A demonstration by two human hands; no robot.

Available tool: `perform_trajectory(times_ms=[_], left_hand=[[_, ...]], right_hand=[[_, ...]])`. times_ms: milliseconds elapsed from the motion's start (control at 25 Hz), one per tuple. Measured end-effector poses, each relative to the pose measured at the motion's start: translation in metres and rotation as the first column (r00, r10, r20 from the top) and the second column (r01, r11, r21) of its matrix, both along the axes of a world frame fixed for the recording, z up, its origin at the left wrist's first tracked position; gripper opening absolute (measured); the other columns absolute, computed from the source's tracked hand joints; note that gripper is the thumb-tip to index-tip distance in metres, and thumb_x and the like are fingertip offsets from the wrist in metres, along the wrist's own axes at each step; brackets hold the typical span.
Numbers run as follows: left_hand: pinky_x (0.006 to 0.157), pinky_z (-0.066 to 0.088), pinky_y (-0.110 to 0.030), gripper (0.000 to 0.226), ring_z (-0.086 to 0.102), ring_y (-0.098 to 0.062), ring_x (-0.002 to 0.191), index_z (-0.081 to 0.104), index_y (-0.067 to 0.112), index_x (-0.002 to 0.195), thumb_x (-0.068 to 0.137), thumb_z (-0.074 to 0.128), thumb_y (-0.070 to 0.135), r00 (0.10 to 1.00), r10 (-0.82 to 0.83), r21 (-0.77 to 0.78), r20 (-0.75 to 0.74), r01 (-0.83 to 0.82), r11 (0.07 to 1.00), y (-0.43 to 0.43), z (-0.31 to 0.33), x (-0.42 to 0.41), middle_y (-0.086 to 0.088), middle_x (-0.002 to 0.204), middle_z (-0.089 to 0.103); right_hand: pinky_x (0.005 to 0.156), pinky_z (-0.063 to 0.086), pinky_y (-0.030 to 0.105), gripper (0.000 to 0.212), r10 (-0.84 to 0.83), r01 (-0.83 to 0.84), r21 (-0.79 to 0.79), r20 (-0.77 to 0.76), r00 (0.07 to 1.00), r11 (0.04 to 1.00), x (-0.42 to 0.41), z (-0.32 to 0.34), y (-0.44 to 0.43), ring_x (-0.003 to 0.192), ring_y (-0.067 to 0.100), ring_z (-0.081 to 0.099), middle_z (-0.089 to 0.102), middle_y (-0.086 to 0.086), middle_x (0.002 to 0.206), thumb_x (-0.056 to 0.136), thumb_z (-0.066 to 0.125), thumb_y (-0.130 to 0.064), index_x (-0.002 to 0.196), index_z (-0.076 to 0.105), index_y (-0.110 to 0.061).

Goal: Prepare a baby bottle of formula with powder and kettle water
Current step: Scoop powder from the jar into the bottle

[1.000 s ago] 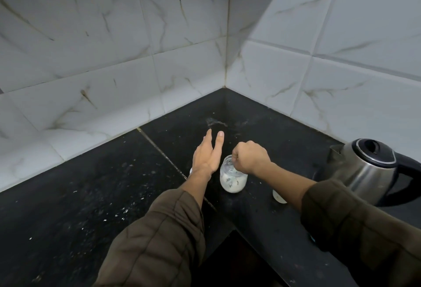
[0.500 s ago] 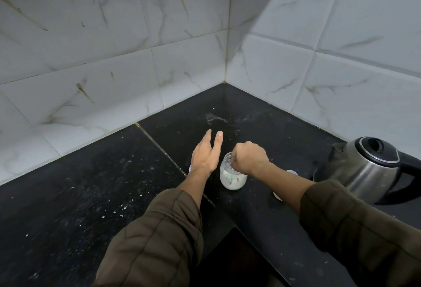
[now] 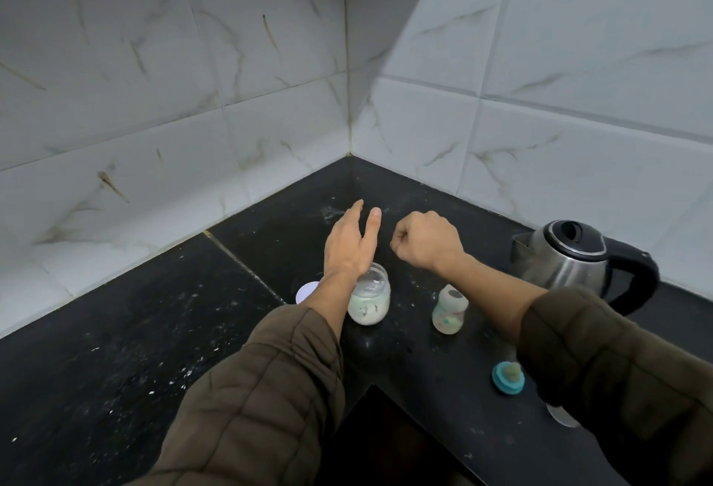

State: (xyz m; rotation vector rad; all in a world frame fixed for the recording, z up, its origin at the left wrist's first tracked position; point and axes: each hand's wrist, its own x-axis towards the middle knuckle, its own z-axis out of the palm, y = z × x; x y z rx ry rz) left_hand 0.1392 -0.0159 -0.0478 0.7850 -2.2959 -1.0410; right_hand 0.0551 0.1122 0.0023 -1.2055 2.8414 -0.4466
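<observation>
An open glass jar (image 3: 369,300) of white powder stands on the black counter (image 3: 115,350). My left hand (image 3: 349,244) hovers just behind and above it, fingers straight and apart, holding nothing; the wrist covers the jar's left rim. My right hand (image 3: 426,240) is a closed fist in the air, further back and to the right, with nothing visible in it. A small open baby bottle (image 3: 449,310) with white contents stands to the right of the jar, under my right forearm. The steel kettle (image 3: 571,259) with a black handle sits at the right.
A round white lid (image 3: 307,291) lies left of the jar, partly behind my left arm. A teal bottle ring with its teat (image 3: 508,378) lies near the counter's front edge, a clear cap (image 3: 561,417) beside it. Tiled walls meet in the corner behind.
My right fist has lifted off the jar's mouth and moved back to the right. The baby bottle and teal ring have come into view. My left hand stays open near the jar.
</observation>
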Motion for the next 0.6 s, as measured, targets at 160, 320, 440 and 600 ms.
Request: perform_trajectory(times_ms=[160, 320, 440, 600], left_hand=[[0.121, 0.034, -0.039, 0.058, 0.045, -0.021, 0.147, 0.041, 0.02, 0.159, 0.108, 0.043, 0.049, 0.991, -0.133, -0.038, -0.023, 0.133, 0.99, 0.041, 0.016, -0.035, 0.001, 0.159, 0.05], [0.12, 0.034, -0.037, 0.057, 0.046, -0.024, 0.146, 0.04, 0.018, 0.16, 0.109, 0.044, 0.044, 0.963, -0.269, -0.018, 0.024, 0.27, 0.963, 0.099, 0.025, -0.072, -0.002, 0.159, 0.05], [0.119, 0.036, -0.04, 0.061, 0.047, -0.028, 0.145, 0.037, 0.019, 0.161, 0.108, 0.043, 0.048, 0.929, -0.357, 0.096, 0.101, 0.348, 0.932, 0.138, 0.023, -0.092, -0.005, 0.158, 0.051], [0.12, 0.031, -0.04, 0.061, 0.041, -0.032, 0.149, 0.036, 0.017, 0.162, 0.109, 0.036, 0.048, 0.903, -0.398, 0.152, 0.163, 0.375, 0.914, 0.176, 0.023, -0.105, -0.008, 0.16, 0.047]], right_hand=[[0.08, 0.059, 0.039, 0.02, -0.159, 0.155, -0.144, -0.018, 0.987, 0.977, -0.026, 0.016, 0.044, 0.095, 0.031, 0.071, 0.078, 0.001, 0.096, 0.09, 0.059, -0.032, 0.092, 0.078, -0.028], [0.085, 0.058, 0.038, 0.023, -0.318, 0.311, -0.207, 0.001, 0.948, 0.928, -0.054, 0.027, 0.106, 0.103, 0.033, 0.07, 0.079, 0.005, 0.103, 0.091, 0.061, -0.028, 0.104, 0.079, -0.024], [0.089, 0.056, 0.039, 0.03, -0.419, 0.405, -0.267, 0.003, 0.908, 0.875, -0.071, 0.033, 0.151, 0.111, 0.032, 0.068, 0.077, 0.004, 0.115, 0.092, 0.06, -0.025, 0.117, 0.076, -0.021], [0.093, 0.053, 0.04, 0.041, -0.498, 0.481, -0.266, 0.003, 0.867, 0.835, -0.087, 0.033, 0.196, 0.12, 0.032, 0.064, 0.072, 0.007, 0.128, 0.091, 0.061, -0.025, 0.13, 0.071, -0.017]])
